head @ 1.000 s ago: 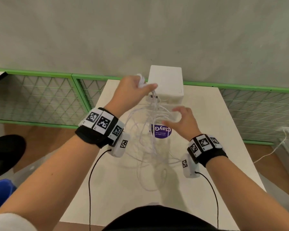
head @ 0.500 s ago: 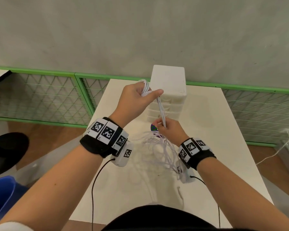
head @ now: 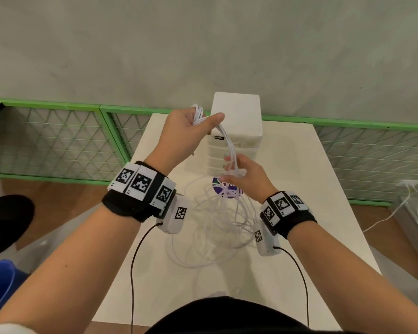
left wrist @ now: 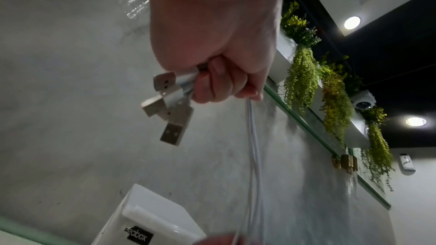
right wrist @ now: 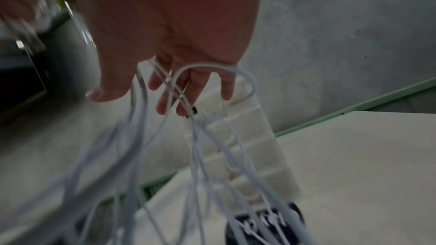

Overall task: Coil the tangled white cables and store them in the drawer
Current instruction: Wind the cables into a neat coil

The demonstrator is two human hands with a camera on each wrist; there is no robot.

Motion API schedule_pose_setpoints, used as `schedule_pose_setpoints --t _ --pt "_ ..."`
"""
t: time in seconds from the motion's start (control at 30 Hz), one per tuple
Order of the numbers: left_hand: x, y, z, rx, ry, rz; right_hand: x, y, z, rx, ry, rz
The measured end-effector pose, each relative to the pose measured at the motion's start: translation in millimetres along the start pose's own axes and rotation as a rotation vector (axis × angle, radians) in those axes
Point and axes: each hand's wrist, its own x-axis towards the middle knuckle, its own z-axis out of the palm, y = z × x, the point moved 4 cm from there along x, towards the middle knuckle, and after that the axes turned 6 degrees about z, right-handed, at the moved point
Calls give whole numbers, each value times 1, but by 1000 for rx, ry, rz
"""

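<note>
left hand [head: 188,131] fisted, right hand [head: 245,179] loosely curled

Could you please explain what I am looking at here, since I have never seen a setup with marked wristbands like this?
No machine here: a person works with bare hands, wearing black wristbands with square markers and small cameras. The wide picture comes from a camera on the head, looking down; the other two look along each wrist at the fingers.

The left hand is raised and grips a bundle of white cables near their ends; the left wrist view shows the metal USB plugs sticking out of the fist. The right hand, lower, has its fingers loosely curled round the same strands. The rest of the cables lie in tangled loops on the pale table. Behind stands a small white plastic drawer unit, all its drawers closed.
</note>
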Motion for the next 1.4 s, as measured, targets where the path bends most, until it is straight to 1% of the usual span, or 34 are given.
schedule_pose_setpoints --t 0.07,0.13,0.2,0.23,0.3,0.37,0.43,0.47,0.53,0.6,0.67,0.73,0.77,0.83,0.9,0.93,0.97,1.0,1.03,1.07,1.1,1.13,1.17,1.2,1.23,1.27,1.33,1.37,1.4 --pt "3 -2 2 34 -54 3 3 -21 0 140 -10 -73" --pt "3 -8 3 71 -78 -4 6 -39 2 185 -42 -126" --pt "6 -18 2 142 -114 -27 8 -49 0 206 -17 -162" --pt "6 -24 1 200 -165 -57 9 -50 -4 208 14 -178" --pt "2 -36 1 319 -320 -148 12 -53 -11 224 59 -224" --pt "-6 -44 6 356 -453 -199 16 -55 -15 253 69 -260" --pt "-16 -47 13 295 -560 -208 20 -57 -19 203 102 -289" --pt "-21 -46 16 214 -613 -207 21 -57 -22 145 129 -314" --pt "-27 -36 21 -72 -679 -209 25 -53 -26 -8 170 -367" --pt "-25 -20 21 -408 -667 -218 29 -42 -22 -206 132 -347" --pt "-17 -4 22 -660 -642 -216 29 -27 -11 -338 49 -262" --pt "-8 7 24 -840 -619 -191 28 -17 -2 -342 14 -198" --pt "-4 11 24 -923 -584 -184 27 -14 3 -326 0 -184" --pt "3 13 25 -1080 -458 -200 25 -10 14 -331 -42 -185" --pt "10 13 28 -1196 -277 -221 19 -5 27 -378 -90 -200" --pt "14 13 30 -1208 -179 -218 16 -3 34 -399 -122 -208" --pt "18 12 32 -1161 -90 -199 12 -1 40 -407 -155 -222" --pt "20 9 32 -1036 -18 -148 8 -1 44 -402 -181 -234" --pt "22 7 30 -829 28 -53 4 -4 46 -384 -193 -246" --pt "24 4 29 -557 35 77 1 -8 46 -361 -192 -253" --pt "24 0 30 -260 -10 207 -1 -11 44 -337 -183 -263" --pt "24 -5 33 36 -120 293 -3 -14 40 -308 -173 -272" --pt "22 -12 37 329 -247 336 -4 -17 36 -264 -163 -278" --pt "19 -20 39 577 -353 362 -4 -17 31 -206 -148 -271" --pt "17 -28 40 736 -442 343 -4 -16 25 -148 -127 -258" --pt "13 -36 39 779 -529 246 -2 -16 20 -109 -95 -251" --pt "3 -51 41 674 -713 -55 0 -19 9 -83 -9 -308" --pt "-3 -53 42 594 -779 -165 1 -22 4 -76 35 -360" --pt "-7 -54 43 520 -821 -231 1 -22 0 -73 79 -399"
